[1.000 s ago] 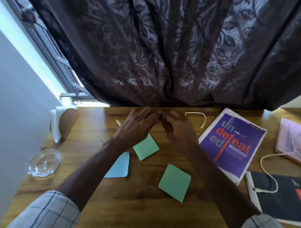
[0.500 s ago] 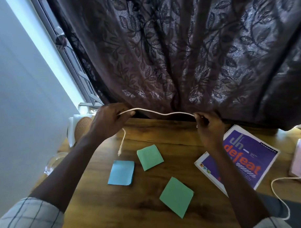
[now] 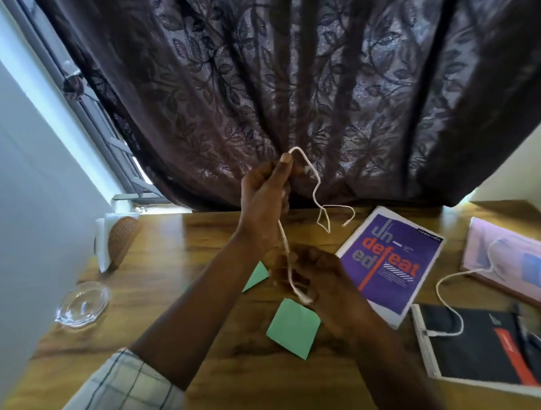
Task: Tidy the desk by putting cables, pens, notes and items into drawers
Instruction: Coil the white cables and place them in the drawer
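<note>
**A:** Hands first. What do we log?

**B:** We log the left hand (image 3: 264,199) raised above the brown wooden bench (image 3: 203,238), thumb and fingers pinching the thin white cable (image 3: 317,184) just below its top bend. The right hand (image 3: 314,277) sits lower and nearer us, fingers curled round the same cable's lower stretch.

**A:** So where is the cable?

**B:** We see it in the air, running from the left hand down to the right hand. Its free part drops to the right, loops, and ends in a plug near the purple printed booklet (image 3: 391,262). We cannot tell whether the plug touches the bench.

**A:** What about the other items?

**B:** We note one green square paper note (image 3: 293,326) flat on the bench beside the right wrist, and a second green note (image 3: 256,277) partly hidden by the left forearm. A second white cable (image 3: 450,293) lies across the pink book (image 3: 510,257) and the black notebook (image 3: 483,350). There is a clear glass dish (image 3: 82,303) far left and a dark leaf-patterned curtain (image 3: 289,81) behind.
</note>
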